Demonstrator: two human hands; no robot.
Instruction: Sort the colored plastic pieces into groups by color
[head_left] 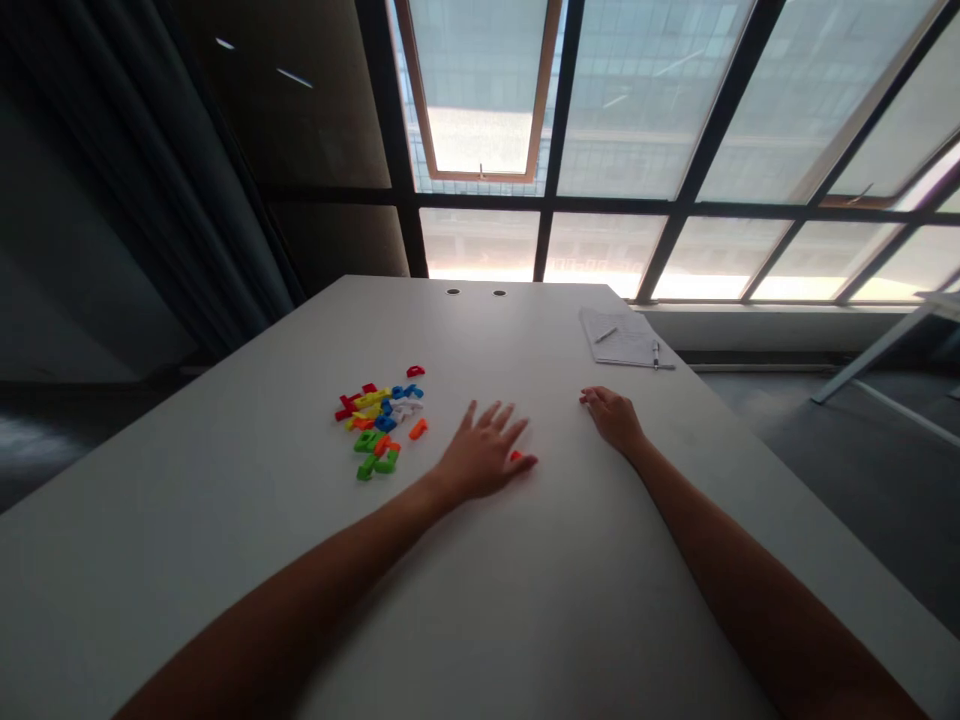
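Note:
My left hand [484, 452] lies flat on the white table [525, 600] with its fingers spread, open. A small red-orange piece [515, 456] peeks out from under its thumb side. Left of that hand sits a pile of several coloured plastic pieces [381, 418] in red, yellow, blue, green, orange and white; one orange piece [418, 429] lies closest to the fingers. My right hand [613, 415] rests on the table to the right, fingers loosely curled down, with nothing seen in it.
A sheet of paper [621, 338] with two pens on it lies at the table's far right. Two round cable holes [476, 292] sit at the far edge. Large windows stand beyond; a white table leg [877, 350] is at the right.

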